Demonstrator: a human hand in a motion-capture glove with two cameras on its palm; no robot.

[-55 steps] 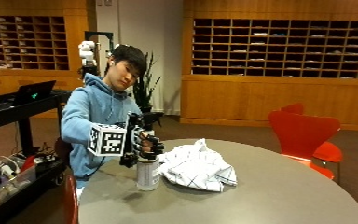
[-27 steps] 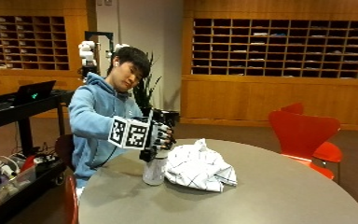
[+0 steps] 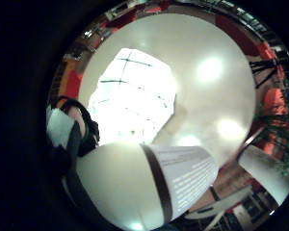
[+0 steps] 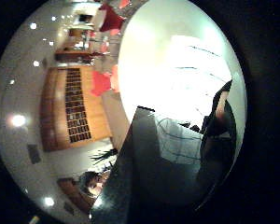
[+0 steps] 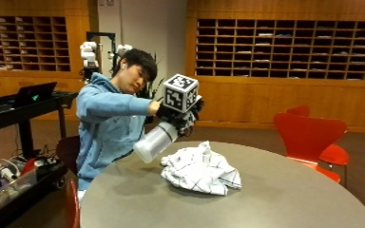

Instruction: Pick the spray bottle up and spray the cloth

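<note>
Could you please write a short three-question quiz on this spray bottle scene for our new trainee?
1. True or false: the translucent white plastic spray bottle stands on the round grey table.
2. What does the black-gloved right hand hold?
A. the bottle
B. the red chair
C. the cloth
3. Fill in: the crumpled white checked cloth lies on the ____.

Key:
1. False; it is lifted and tilted above the table.
2. A
3. table

Wooden pigeonhole shelves point(image 5: 290, 50) line the walls behind red chairs point(image 5: 310, 137), apparently carpeted floor.
</note>
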